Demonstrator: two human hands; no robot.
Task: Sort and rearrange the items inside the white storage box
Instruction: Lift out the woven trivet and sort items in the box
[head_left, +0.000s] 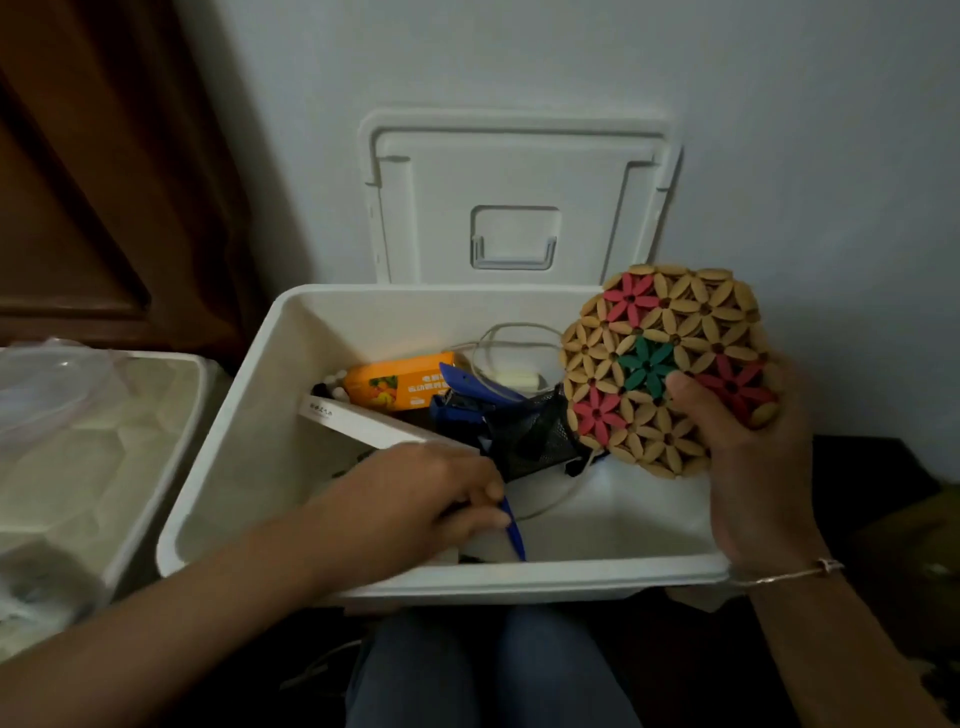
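The white storage box (519, 579) stands open, its lid (519, 171) upright behind. Inside lie an orange carton (400, 384), a blue stapler (467, 397), a black mesh pouch (535, 436) and a white corded charger (519, 380).

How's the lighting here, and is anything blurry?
Head view: dim, lower edge nearly black; the left hand, gripping a blue tool in the box, is motion-smeared; the right hand and its flower mat look sharper; the wide lens bows the box edges.

Person's left hand (415, 499) and right hand (753, 457) are uncovered, and both forearms are bare to the frame edge. The right wrist wears a thin rose-gold bracelet (789, 571), a slim chain with a small clasp or charm on the outer side. Legs are in blue denim jeans (441, 675), dim in shadow.
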